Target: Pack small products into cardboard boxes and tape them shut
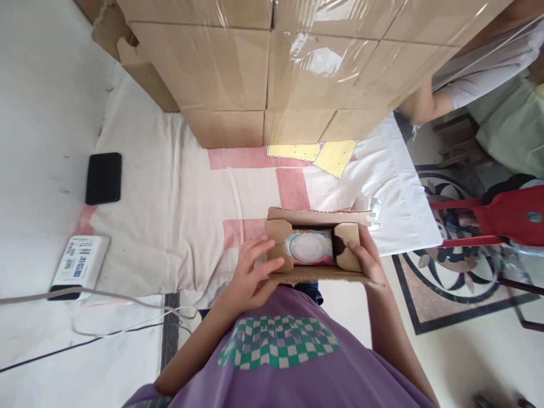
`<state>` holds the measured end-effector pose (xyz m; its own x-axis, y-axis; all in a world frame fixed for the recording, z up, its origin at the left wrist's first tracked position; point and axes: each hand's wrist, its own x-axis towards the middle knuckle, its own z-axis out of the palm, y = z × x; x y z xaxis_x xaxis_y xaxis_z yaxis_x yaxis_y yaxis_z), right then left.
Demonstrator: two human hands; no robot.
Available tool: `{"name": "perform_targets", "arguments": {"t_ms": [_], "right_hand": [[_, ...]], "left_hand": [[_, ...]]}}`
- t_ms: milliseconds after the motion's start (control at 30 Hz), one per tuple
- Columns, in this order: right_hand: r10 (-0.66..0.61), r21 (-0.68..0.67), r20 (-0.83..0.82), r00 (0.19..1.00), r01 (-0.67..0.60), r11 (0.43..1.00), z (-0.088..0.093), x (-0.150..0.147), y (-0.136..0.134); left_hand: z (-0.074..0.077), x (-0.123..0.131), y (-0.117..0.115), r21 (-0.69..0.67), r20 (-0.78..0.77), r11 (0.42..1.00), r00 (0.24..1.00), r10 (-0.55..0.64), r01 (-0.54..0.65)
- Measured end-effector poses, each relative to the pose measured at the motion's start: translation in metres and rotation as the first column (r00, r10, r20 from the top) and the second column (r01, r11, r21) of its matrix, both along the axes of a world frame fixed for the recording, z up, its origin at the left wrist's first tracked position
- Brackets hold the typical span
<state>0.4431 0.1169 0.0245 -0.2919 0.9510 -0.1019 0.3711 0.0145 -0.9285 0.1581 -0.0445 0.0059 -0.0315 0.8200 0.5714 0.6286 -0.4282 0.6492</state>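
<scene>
A small cardboard box (318, 276) with its top flaps up is held close to the torso at the table's front edge. Inside lies a pack with a white oval lid (311, 247) and pink and blue print. My left hand (254, 272) is at the box's left end, fingers spread, some of them against the left flap. At the right end, my right hand (369, 255) grips the wall, with the thumb over the right inner flap.
Film-wrapped stacked cartons (225, 68) stand at the back of the cloth-covered table (144, 226). Yellow sheets (335, 157) lie before them. A black device (103, 178), a white device (83, 260) and cables are left. Another person's arm (429, 105) is at back right, near a red chair (510, 218).
</scene>
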Motion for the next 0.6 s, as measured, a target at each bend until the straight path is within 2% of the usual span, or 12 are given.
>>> {"name": "perform_targets", "arguments": {"t_ms": [67,133,200,300,367,467,600], "right_hand": [[-0.085,-0.098,-0.164,0.983,0.069,0.993,-0.017,-0.013,0.001],[-0.134,-0.111,-0.259,0.957,0.108,0.988,-0.025,-0.030,0.005],[-0.127,-0.097,-0.323,0.938,0.101,0.990,-0.028,-0.049,0.011],[-0.082,-0.083,-0.401,0.913,0.054,0.995,-0.028,-0.071,0.019],[-0.082,-0.075,-0.426,0.901,0.055,0.996,-0.030,-0.079,0.021],[-0.103,-0.046,-0.459,0.882,0.093,0.995,-0.037,-0.081,0.019],[-0.008,0.061,-0.411,0.912,0.036,0.998,-0.043,-0.072,0.017]], "left_hand": [[-0.007,0.008,0.004,-0.064,0.151,0.996,0.986,0.069,-0.059],[-0.013,0.013,0.010,-0.141,0.276,0.985,0.952,0.133,-0.097],[-0.018,0.012,0.014,-0.188,0.382,0.971,0.899,0.214,-0.151],[-0.019,0.001,0.019,-0.241,0.412,0.933,0.841,0.349,-0.269],[-0.017,-0.008,0.020,-0.264,0.424,0.914,0.814,0.396,-0.308],[-0.015,-0.017,0.018,-0.310,0.496,0.921,0.786,0.368,-0.235],[-0.020,-0.021,0.018,-0.350,0.442,0.929,0.853,0.278,-0.121]]}}
